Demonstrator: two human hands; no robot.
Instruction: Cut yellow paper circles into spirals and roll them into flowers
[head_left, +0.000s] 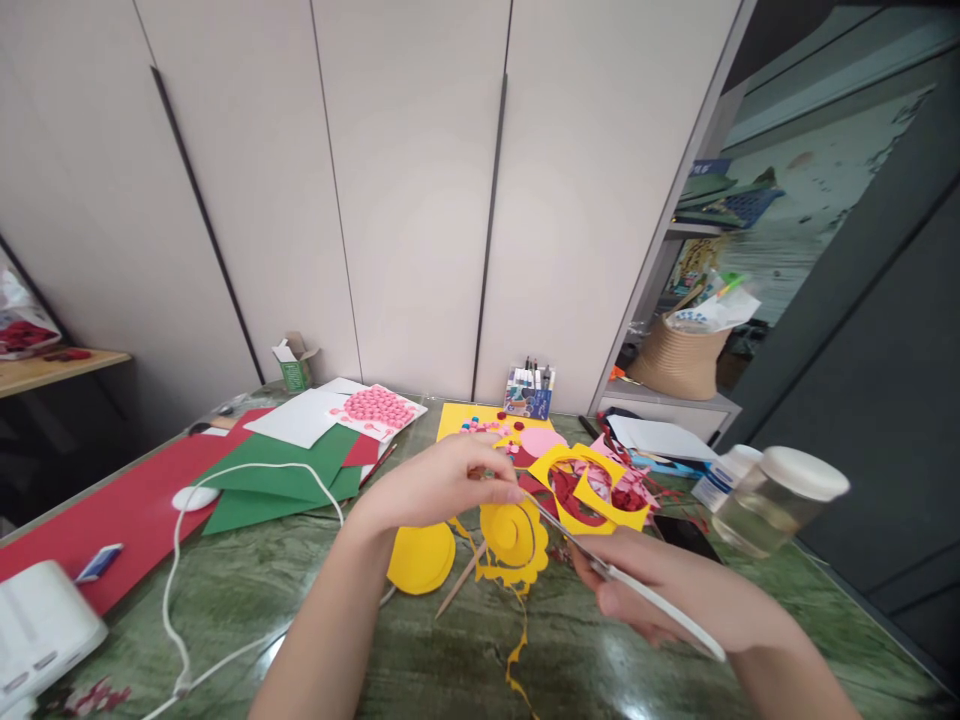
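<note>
My left hand (pixel 442 480) pinches the top edge of a yellow paper spiral (pixel 508 535), which has a scalloped outer edge. A thin yellow offcut strip (pixel 517 650) trails from below the spiral toward the table's near edge. In my right hand (pixel 637 580) is a pair of scissors (pixel 664 608) with pale handles. Their blades point up and left and touch the spiral's upper right edge; how wide they are apart is hard to see. Yellow paper circles (pixel 421 560) lie beside my left wrist, and a pencil (pixel 460 580) rests just left of the spiral.
Yellow frames of cut paper (pixel 634 508) lie among red and pink scraps. Green sheets (pixel 292 475), a white cable (pixel 174 600) and a white device (pixel 49 630) are on the left. A lidded jar (pixel 780 505) and a phone (pixel 686 538) stand or lie at right.
</note>
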